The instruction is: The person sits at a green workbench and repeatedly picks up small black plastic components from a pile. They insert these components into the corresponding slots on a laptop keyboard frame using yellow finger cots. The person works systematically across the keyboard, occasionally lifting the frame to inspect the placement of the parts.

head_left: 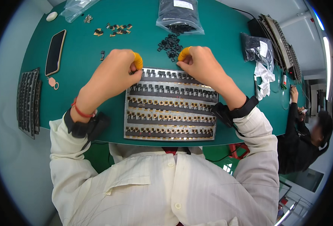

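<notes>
A worker in a cream shirt bends over a green table (83, 56), both hands set at the far edge of a metal tray (170, 107) of small parts that lies at the centre of the frame. At the 9 o'clock edge, a stack of dark slotted trays (27, 101) sits partly over the table's rim. Toward 10 o'clock lies a black phone (55, 52) with a small pink tag (53, 83) just below it, and a white oval object (52, 16) rests farther up. The left hand (112, 73), its forefinger capped in a yellow finger cot (138, 61), is curled nearly closed at the tray's upper left corner, fingertips pressed to the top row; whether it pinches a part cannot be told. A red cord circles that wrist above a black wrist strap. At 11 o'clock a scatter of brown and black parts (115, 30) lies near a clear bag (75, 8). At 12 o'clock a bag of black parts (178, 15) stands behind a loose heap of black clips (170, 46). The right hand (200, 64), also wearing a yellow cot (184, 53), is bunched tight on the tray's top row, its grip hidden. At 2 o'clock sit a dark bag (257, 49) and crumpled white material (265, 77); at 3 o'clock another person in black (302, 143) works.
</notes>
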`<state>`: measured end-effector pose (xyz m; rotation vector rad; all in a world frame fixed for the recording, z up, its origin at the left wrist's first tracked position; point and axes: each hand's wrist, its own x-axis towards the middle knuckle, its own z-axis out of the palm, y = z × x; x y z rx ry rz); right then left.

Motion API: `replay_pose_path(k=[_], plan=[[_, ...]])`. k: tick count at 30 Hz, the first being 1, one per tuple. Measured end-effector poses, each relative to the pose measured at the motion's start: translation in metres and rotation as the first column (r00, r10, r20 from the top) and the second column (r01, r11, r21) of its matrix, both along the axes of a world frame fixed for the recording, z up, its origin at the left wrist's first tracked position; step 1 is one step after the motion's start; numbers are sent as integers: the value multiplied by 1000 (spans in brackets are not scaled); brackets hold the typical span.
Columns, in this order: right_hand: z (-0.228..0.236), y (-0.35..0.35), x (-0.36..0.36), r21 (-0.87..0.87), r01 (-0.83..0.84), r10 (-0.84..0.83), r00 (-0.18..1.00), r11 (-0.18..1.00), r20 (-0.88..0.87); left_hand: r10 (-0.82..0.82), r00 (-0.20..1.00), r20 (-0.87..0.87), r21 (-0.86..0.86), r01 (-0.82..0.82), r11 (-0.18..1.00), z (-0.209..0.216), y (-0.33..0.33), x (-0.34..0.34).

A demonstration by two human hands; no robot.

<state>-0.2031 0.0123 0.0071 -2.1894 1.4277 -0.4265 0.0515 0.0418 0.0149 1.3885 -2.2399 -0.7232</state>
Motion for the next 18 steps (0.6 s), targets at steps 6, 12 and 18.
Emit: replay_pose_path(k=[6,12,18], plan=[[9,7,0,20,-36,37,999,999,-37,-70,993,92,74,63,995,9,50,24],[35,43,-23,-94,-132,128,991,987,-40,-40,986,161,-8,42,999,-1,68,23],[37,99,-71,-21,-86,83,991,996,-101,15,954,300,-168,37,985,-6,89,14]])
